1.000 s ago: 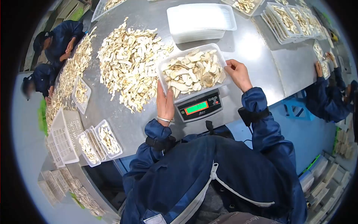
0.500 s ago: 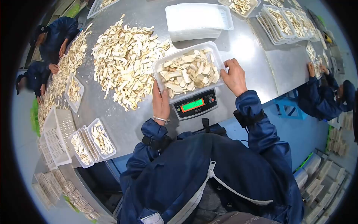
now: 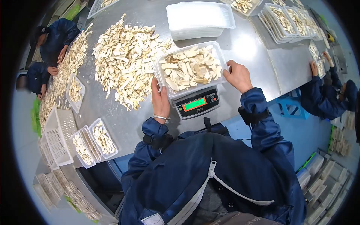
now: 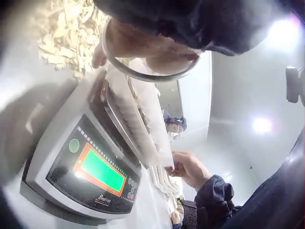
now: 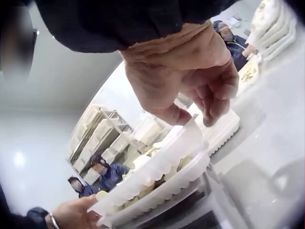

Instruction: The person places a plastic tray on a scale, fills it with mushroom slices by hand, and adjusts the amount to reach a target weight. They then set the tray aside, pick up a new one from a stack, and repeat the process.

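Note:
A translucent plastic tray point(image 3: 191, 87) heaped with pale sliced mushrooms point(image 3: 193, 67) sits over a digital scale point(image 3: 198, 106) with a lit green display. The right wrist view shows a second tray point(image 5: 164, 202) directly under the upper one, with slices between them. My left hand point(image 3: 160, 101) holds the upper tray at its near left corner, fingers along the side and thumb by the front rim. At the right corner, my right hand point(image 3: 239, 77) pinches the rim between thumb and fingers. The scale's platform is hidden beneath the trays.
A large mushroom pile point(image 3: 125, 60) lies to the left. Stacked empty trays point(image 3: 198, 18) stand behind, and filled trays point(image 3: 103, 138) at the left table edge near a perforated basket point(image 3: 60, 131). Other people point(image 3: 56, 39) work at left and right.
The filled tray has settled slightly over the scale and its tilt has shifted, both hands staying at its corners. The digits on the scale's display have changed.

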A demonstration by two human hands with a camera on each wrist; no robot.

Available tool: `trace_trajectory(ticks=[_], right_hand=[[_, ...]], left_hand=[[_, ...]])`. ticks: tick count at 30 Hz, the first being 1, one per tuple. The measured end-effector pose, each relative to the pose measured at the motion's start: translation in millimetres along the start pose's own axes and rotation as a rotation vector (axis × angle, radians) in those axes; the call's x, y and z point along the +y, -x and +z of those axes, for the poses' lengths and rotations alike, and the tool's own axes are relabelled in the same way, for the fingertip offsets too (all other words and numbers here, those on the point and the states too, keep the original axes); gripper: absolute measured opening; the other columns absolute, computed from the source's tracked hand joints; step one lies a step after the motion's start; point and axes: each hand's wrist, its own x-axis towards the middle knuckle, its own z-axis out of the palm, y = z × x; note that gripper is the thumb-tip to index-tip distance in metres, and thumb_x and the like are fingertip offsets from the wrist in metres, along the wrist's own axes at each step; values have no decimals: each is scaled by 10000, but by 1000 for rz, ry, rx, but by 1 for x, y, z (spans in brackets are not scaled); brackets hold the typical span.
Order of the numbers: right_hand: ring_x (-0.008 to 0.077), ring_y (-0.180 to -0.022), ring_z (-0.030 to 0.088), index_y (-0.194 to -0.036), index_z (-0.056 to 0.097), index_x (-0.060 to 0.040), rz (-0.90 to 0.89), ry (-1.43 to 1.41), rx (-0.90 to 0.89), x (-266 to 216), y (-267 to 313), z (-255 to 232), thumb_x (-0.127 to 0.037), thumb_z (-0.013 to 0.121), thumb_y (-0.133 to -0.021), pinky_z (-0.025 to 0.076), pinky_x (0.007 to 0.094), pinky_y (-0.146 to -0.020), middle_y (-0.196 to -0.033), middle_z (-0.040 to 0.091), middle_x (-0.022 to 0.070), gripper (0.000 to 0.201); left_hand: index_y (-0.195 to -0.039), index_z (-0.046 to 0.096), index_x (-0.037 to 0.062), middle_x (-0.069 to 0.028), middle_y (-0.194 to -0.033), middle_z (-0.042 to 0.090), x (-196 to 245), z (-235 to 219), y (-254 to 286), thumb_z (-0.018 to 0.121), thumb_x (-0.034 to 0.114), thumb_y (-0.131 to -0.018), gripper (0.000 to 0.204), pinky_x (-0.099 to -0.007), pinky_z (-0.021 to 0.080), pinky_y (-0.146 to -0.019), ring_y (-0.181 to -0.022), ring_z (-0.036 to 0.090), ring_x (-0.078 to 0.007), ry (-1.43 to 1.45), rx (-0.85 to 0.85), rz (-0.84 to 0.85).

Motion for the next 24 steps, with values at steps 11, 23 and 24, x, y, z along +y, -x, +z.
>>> trace_trajectory(ticks=[11, 23, 24], right_hand=[[369, -1290, 366, -1224, 556, -87, -667, -2, -167, -50, 10, 22, -179, 648, -788, 337, 456, -1041, -1336, 465, 145, 455], [244, -817, 599, -1058, 618, -7, 69, -300, -82, 26, -6, 12, -157, 644, -778, 481, 334, -740, -958, 626, 147, 319], [208, -754, 583, -1038, 618, 2, 88, -303, -110, 23, -6, 16, -156, 644, -783, 473, 317, -699, -884, 624, 133, 301]], left_hand=[[-1404, 227, -100, -275, -1449, 280, -9, 5, -6, 405, 146, -937, 557, -374, 210, -1120, -1353, 279, -372, -133, -48, 73], [-1418, 211, -74, -249, -1437, 294, -3, -3, -18, 505, 90, -832, 676, -381, 240, -1103, -1331, 314, -344, -29, -5, 107], [-1417, 213, -77, -250, -1432, 304, -4, -2, -21, 505, 98, -839, 670, -378, 251, -1096, -1325, 326, -339, -6, -5, 97]])
